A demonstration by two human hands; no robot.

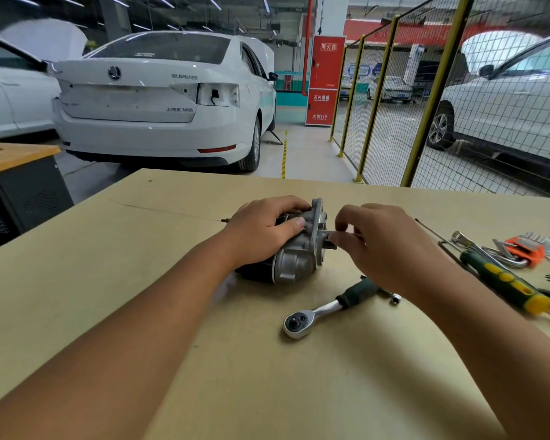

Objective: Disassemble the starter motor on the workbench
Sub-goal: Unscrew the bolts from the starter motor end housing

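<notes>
The starter motor (294,260) lies on its side in the middle of the workbench (140,249), black body to the left and grey cast housing with a round flange to the right. My left hand (264,231) grips the motor from above, thumb pressed on the housing. My right hand (385,242) sits just right of the flange, its fingertips pinched on a thin metal tool or bolt (332,234) that points into the flange. What the thin piece is cannot be made out.
A ratchet wrench (326,308) lies just in front of the motor, a small socket (395,298) beside it. At the right edge are a green-yellow handled tool (505,282), an orange hex key set (526,247) and long thin rods (432,233). Cars and a yellow mesh fence stand beyond.
</notes>
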